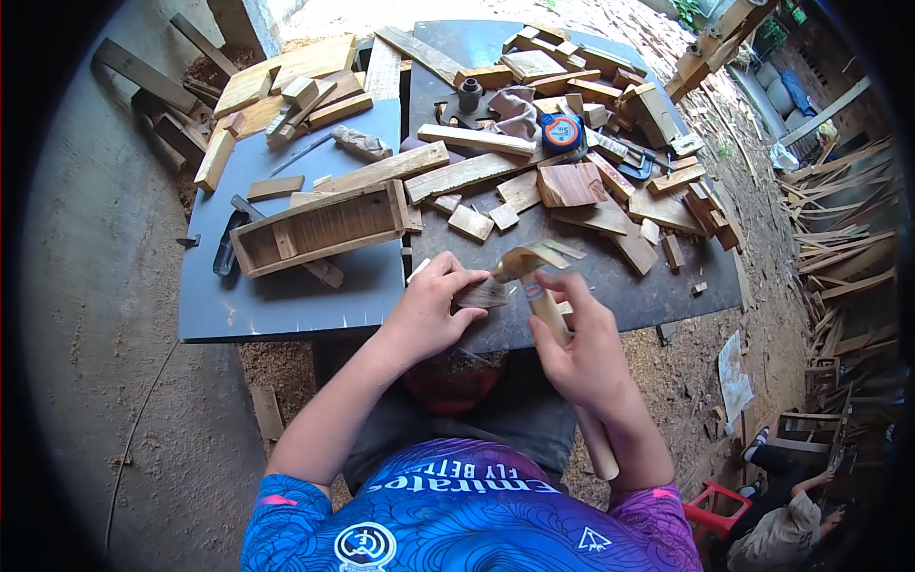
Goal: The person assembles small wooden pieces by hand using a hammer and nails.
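The right hand (586, 357) wraps its fingers around the wooden handle of a hammer (545, 305), whose long axis runs from near the person's lap up and away, its head pointing toward the table's near edge. The left hand (429, 315) pinches a small wood piece (481, 294) flat on the dark table (620, 286), just beside the hammer head. Farther left, an open wooden box (319, 229) lies on its side, its contents unclear.
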Action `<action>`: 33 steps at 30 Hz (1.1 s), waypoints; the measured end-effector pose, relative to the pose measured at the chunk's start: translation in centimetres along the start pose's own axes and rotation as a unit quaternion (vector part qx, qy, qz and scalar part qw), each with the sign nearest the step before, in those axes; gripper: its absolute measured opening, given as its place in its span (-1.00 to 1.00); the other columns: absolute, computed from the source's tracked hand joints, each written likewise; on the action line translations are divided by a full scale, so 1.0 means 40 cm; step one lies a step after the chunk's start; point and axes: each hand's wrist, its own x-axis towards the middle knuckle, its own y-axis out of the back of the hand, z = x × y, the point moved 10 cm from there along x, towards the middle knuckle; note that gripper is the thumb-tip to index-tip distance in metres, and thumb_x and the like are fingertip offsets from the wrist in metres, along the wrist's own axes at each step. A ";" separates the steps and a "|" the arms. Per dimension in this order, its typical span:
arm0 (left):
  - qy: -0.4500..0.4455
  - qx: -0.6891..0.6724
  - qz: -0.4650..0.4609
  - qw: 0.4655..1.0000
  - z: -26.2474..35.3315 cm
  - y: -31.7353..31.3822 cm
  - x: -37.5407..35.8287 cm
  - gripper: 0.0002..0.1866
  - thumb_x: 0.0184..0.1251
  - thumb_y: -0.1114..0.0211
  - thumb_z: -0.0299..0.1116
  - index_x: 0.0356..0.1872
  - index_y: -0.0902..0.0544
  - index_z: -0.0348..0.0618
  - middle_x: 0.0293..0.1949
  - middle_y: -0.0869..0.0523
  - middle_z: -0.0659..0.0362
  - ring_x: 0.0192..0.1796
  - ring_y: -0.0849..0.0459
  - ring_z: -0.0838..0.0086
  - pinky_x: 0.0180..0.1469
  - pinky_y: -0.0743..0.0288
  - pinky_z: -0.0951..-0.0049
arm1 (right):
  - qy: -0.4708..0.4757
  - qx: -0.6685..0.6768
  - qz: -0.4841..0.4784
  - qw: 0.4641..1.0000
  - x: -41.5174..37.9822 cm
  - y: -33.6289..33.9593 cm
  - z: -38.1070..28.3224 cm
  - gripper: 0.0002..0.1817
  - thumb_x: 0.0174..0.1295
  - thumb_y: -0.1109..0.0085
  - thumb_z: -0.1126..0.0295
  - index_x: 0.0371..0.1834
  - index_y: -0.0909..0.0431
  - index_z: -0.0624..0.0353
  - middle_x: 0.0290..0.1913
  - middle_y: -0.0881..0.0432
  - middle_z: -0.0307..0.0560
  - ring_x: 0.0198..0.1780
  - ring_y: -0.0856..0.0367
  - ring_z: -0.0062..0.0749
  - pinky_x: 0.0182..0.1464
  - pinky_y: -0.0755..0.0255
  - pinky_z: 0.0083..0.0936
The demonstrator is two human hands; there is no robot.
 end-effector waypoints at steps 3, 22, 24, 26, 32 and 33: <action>0.011 -0.002 -0.009 1.000 -0.004 -0.004 0.003 -0.50 0.13 -0.64 -0.39 0.15 -0.78 -0.09 -0.23 -0.56 0.15 -0.33 -0.55 0.43 -0.26 -0.54 0.40 | -0.021 -0.003 -0.020 1.000 0.004 0.003 0.011 -0.57 0.28 -0.24 0.56 0.23 -0.45 0.31 0.04 -0.68 0.36 0.07 -0.70 0.32 0.11 -0.57 -0.08; 0.039 -0.002 -0.052 0.998 0.010 -0.003 0.016 -0.51 0.13 -0.60 -0.46 0.15 -0.76 -0.18 -0.18 -0.61 0.03 -0.13 -0.66 0.17 0.01 -0.57 0.26 | -0.015 0.009 -0.045 0.999 0.013 0.024 -0.006 -0.60 0.24 -0.23 0.56 0.15 -0.47 0.29 -0.02 -0.68 0.39 0.06 -0.66 0.39 0.12 -0.54 0.00; 0.039 -0.001 -0.052 0.998 0.007 -0.004 0.017 -0.51 0.12 -0.60 -0.47 0.15 -0.76 -0.18 -0.18 -0.61 0.04 -0.13 -0.66 0.16 0.02 -0.57 0.25 | -0.006 0.031 -0.013 0.999 0.012 0.034 -0.010 -0.61 0.24 -0.23 0.56 0.15 -0.47 0.29 -0.02 -0.68 0.39 0.07 -0.66 0.39 0.13 -0.54 0.00; 0.041 -0.001 -0.054 0.998 0.007 -0.008 0.010 -0.51 0.12 -0.60 -0.48 0.15 -0.76 -0.19 -0.18 -0.60 0.04 -0.12 -0.66 0.16 0.03 -0.57 0.25 | 0.015 0.031 0.004 0.999 0.011 0.027 0.002 -0.58 0.25 -0.23 0.54 0.19 -0.46 0.30 -0.02 -0.69 0.39 0.08 -0.67 0.39 0.14 -0.55 -0.03; 0.011 0.011 -0.046 0.999 0.024 -0.004 0.013 -0.51 0.10 -0.60 -0.49 0.13 -0.76 -0.19 -0.18 -0.61 0.04 -0.11 -0.66 0.16 0.04 -0.57 0.25 | -0.026 0.045 -0.024 0.998 0.008 0.035 0.017 -0.59 0.26 -0.24 0.53 0.18 -0.44 0.31 0.00 -0.68 0.42 0.10 -0.68 0.38 0.14 -0.54 -0.03; 0.016 0.010 -0.045 0.999 0.018 -0.005 0.012 -0.51 0.09 -0.60 -0.49 0.12 -0.76 -0.19 -0.18 -0.61 0.04 -0.10 -0.66 0.16 0.04 -0.57 0.24 | -0.026 0.045 -0.027 0.998 0.007 0.028 0.021 -0.59 0.26 -0.24 0.53 0.18 -0.44 0.31 0.00 -0.68 0.42 0.10 -0.68 0.38 0.14 -0.54 -0.03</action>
